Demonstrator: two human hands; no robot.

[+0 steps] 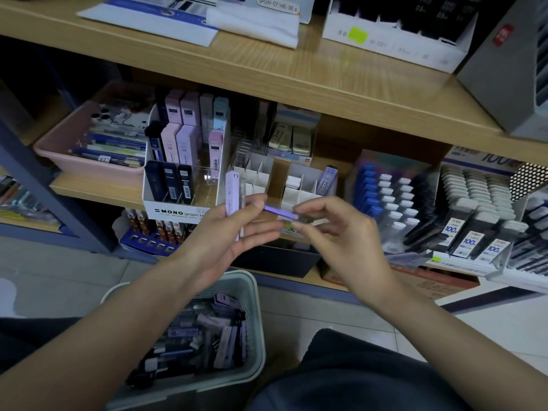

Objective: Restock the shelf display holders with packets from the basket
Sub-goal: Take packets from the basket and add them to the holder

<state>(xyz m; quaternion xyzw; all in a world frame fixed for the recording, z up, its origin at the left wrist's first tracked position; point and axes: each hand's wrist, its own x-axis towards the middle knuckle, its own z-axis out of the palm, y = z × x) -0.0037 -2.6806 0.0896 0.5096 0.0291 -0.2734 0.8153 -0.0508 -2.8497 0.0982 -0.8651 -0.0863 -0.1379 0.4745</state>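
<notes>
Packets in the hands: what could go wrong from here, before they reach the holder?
1. The left hand grips an upright packet and also seems to touch the level packet, which the right hand pinches by one end. Either might slip and miss the basket.
2. The white holder has narrow slots, so a tilted packet could catch a divider.
</notes>
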